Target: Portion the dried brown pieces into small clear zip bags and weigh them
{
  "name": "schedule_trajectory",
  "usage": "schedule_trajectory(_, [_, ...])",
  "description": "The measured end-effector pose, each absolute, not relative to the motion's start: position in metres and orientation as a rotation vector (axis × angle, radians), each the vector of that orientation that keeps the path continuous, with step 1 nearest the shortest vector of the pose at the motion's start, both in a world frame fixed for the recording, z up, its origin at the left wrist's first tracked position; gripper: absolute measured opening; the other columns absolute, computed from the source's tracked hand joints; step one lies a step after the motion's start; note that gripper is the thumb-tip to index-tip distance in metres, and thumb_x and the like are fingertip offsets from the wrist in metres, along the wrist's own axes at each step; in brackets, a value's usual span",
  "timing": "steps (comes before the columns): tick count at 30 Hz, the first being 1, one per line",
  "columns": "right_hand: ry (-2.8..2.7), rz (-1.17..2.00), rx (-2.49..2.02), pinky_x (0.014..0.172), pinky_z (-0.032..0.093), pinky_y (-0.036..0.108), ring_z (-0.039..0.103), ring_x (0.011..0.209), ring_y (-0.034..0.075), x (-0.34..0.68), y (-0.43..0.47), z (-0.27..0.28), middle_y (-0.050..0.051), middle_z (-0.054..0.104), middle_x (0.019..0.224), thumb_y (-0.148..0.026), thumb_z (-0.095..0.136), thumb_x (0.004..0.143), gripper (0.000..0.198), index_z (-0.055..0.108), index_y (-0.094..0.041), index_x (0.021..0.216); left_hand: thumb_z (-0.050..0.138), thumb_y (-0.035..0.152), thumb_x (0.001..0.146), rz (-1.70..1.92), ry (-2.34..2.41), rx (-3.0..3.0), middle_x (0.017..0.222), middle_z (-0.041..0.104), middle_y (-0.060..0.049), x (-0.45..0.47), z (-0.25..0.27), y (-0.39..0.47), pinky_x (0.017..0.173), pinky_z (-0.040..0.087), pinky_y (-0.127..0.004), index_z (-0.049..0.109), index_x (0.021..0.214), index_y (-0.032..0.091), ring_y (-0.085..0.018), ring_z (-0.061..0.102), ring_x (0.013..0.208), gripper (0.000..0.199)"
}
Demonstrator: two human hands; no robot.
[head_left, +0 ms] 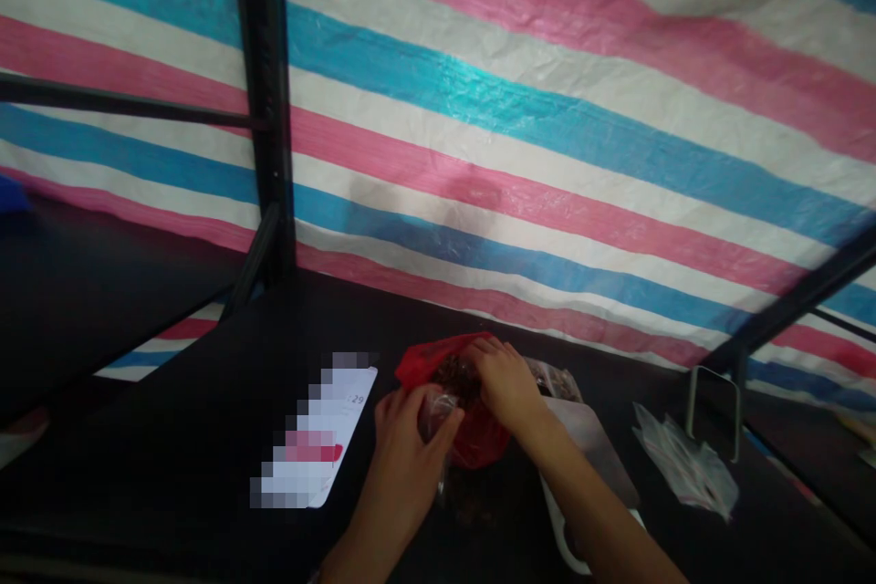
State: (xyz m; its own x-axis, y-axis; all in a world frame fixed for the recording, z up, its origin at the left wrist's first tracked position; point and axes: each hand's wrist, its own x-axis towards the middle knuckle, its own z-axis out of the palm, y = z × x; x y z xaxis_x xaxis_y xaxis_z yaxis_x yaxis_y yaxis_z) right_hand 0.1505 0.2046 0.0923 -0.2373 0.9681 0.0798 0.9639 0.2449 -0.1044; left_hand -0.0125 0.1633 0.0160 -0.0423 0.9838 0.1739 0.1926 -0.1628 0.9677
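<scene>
A red plastic bag (483, 438) lies open on the black table, with small dark brown pieces (455, 374) inside. My right hand (503, 379) reaches into its mouth, fingers curled down on the brown pieces; the fingertips are partly hidden, so I cannot make out what they pinch. My left hand (411, 438) is closed around a small clear plastic bag (438, 411) at the red bag's near left side. Under my right forearm sits a white flat device like a kitchen scale (595, 438), partly covered. Behind it rests a filled clear bag (554, 379).
Left of my hands lies a phone with a lit screen (342, 438), partly pixelated. Several clear zip bags (688, 465) lie at the right beside an upright pale frame (715, 374). Black shelf posts (270, 109) and a striped plastic sheet (547, 155) stand behind the table.
</scene>
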Motion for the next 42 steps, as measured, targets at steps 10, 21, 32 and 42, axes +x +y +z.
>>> schedule_trajectory(10, [-2.498,0.233,-1.775,0.094,0.052,0.027,0.074,0.114,0.021,0.169,0.206,0.094,0.011,0.074,0.134,0.006,0.057,0.080,0.044,0.077,-0.016,0.111,0.073,0.063,0.085,1.407,1.161,1.142,0.105,0.077,-0.010,-0.009,0.039,0.172,0.093,0.055,-0.045,0.076,0.105,0.019,-0.031,0.072,0.099,0.048])
schedule_trajectory(21, [-2.542,0.188,-2.000,0.100,0.053,0.034,0.074,0.123,0.028,0.170,0.172,0.120,0.017,0.078,0.131,0.004,0.053,0.090,0.043,0.077,-0.014,0.121,0.075,0.051,0.086,1.499,1.007,1.309,0.104,0.072,-0.006,-0.015,0.044,0.158,0.090,0.058,-0.041,0.073,0.104,0.022,-0.027,0.073,0.098,0.034])
schedule_trajectory(32, [-2.475,0.364,-1.830,0.104,0.052,0.034,0.073,0.123,0.028,0.157,0.167,0.104,0.015,0.079,0.129,0.003,0.061,0.083,0.045,0.082,-0.016,0.118,0.079,0.043,0.073,1.372,1.107,1.206,0.101,0.072,-0.006,-0.010,0.029,0.155,0.087,0.057,-0.042,0.073,0.102,0.020,-0.028,0.071,0.096,0.037])
schedule_trajectory(42, [-1.967,0.715,-1.674,0.103,0.056,0.036,0.079,0.110,0.026,0.165,0.165,0.065,0.011,0.085,0.116,-0.006,0.073,0.081,0.038,0.083,-0.016,0.115,0.085,0.041,0.069,1.460,1.000,0.938,0.100,0.074,-0.004,-0.004,0.028,0.162,0.086,0.055,-0.037,0.069,0.110,0.018,-0.024,0.070,0.093,0.050])
